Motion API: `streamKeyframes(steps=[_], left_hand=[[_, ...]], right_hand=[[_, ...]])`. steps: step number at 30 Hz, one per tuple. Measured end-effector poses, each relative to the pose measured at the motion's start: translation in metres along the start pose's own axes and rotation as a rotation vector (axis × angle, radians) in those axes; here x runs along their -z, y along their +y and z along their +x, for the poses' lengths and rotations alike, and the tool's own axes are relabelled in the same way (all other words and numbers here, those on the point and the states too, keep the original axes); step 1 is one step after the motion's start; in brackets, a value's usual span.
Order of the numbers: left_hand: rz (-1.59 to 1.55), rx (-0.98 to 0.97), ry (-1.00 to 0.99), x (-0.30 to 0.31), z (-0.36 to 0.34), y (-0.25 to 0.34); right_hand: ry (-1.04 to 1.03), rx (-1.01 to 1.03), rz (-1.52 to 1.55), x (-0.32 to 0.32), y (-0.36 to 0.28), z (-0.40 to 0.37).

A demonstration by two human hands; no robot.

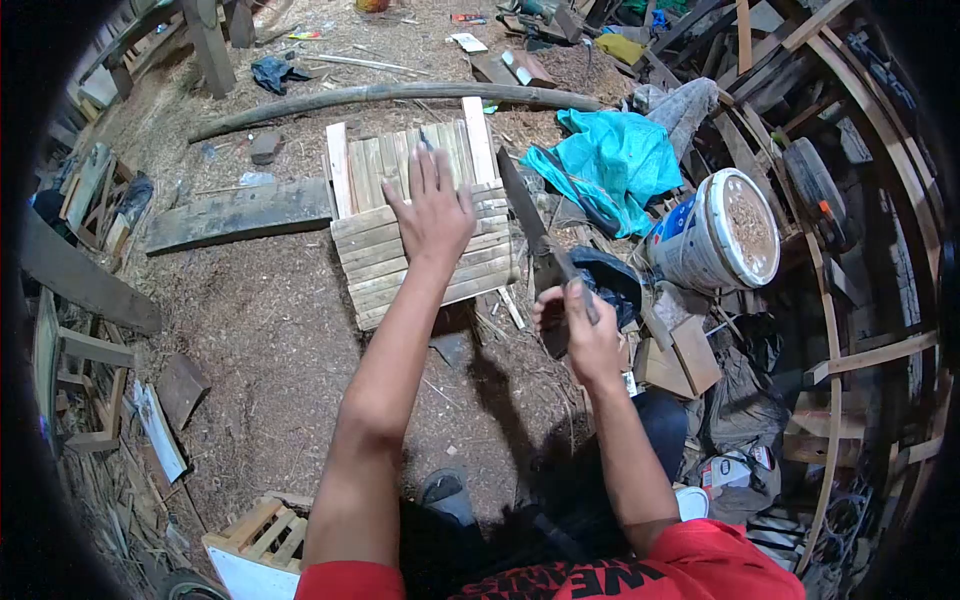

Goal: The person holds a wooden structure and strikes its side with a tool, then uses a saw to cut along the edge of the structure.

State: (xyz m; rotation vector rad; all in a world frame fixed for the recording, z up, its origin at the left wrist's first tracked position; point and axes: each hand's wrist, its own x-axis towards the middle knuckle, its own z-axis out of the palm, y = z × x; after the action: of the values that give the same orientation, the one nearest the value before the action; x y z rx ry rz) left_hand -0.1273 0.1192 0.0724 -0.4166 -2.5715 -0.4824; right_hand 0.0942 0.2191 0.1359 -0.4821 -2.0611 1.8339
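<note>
A slatted wooden piece [372, 262], made of narrow strips with two paler boards at its upper sides, stands in front of me. My left hand [437, 212] lies on its slats with the fingers spread. Just beyond those fingertips is a small dark object [424, 140], too blurred to name. In my right hand [582, 325] is a long dark blade-like tool [522, 205], probably a saw, its blade pointing up and away beside the right edge of the slatted piece. The handle is partly hidden by my fingers.
A plank [240, 215] extends left of the slatted piece, and a long curved pole [390, 92] lies behind. To the right are a teal tarp [615, 165], a white bucket [742, 230] and wood blocks [678, 360]. Shavings cover the ground.
</note>
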Motion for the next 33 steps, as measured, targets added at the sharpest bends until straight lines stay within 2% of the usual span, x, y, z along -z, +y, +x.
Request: streamKeyframes(steps=[1,2,6,11,14,17,18,19,21,22,23,25,30,33], left_hand=[[0.000,-0.035,-0.014,0.002,0.000,0.000],[0.006,-0.037,-0.001,0.002,0.000,0.000],[-0.023,-0.037,0.013,0.002,0.004,0.000],[-0.010,-0.020,-0.018,0.001,0.001,0.001],[0.007,-0.018,-0.005,-0.001,0.001,0.001],[0.011,-0.010,-0.022,0.000,0.000,0.003],[0.011,0.000,-0.026,0.002,0.003,0.003],[0.013,0.008,-0.036,0.002,0.004,0.003],[0.013,-0.006,-0.030,-0.004,0.003,0.002],[0.010,-0.008,-0.018,-0.006,0.010,0.000],[0.008,-0.006,-0.012,-0.007,0.009,0.001],[0.007,-0.023,-0.043,-0.003,0.000,0.005],[-0.014,-0.091,-0.003,-0.008,-0.008,0.012],[-0.008,-0.070,-0.007,-0.008,0.000,0.014]], right_hand=[[0.001,-0.063,0.068,-0.002,-0.011,0.002],[0.014,-0.033,0.035,-0.001,-0.015,0.002],[0.116,-0.054,0.259,-0.006,-0.013,-0.007],[0.253,-0.031,0.159,-0.032,-0.004,0.019],[0.213,-0.024,0.175,-0.034,0.008,0.054],[0.198,0.054,-0.056,-0.033,0.011,0.015],[0.225,0.020,0.031,-0.035,0.001,-0.003],[0.248,0.078,-0.080,-0.031,0.002,-0.007],[0.210,0.019,-0.054,-0.031,-0.009,0.001],[0.208,0.057,-0.096,-0.038,-0.011,0.010],[0.216,0.212,-0.183,-0.048,-0.008,0.021],[0.211,0.072,-0.111,-0.043,0.007,0.041],[0.239,0.053,-0.038,-0.027,0.022,0.022],[0.266,0.041,0.024,-0.031,0.021,0.031]])
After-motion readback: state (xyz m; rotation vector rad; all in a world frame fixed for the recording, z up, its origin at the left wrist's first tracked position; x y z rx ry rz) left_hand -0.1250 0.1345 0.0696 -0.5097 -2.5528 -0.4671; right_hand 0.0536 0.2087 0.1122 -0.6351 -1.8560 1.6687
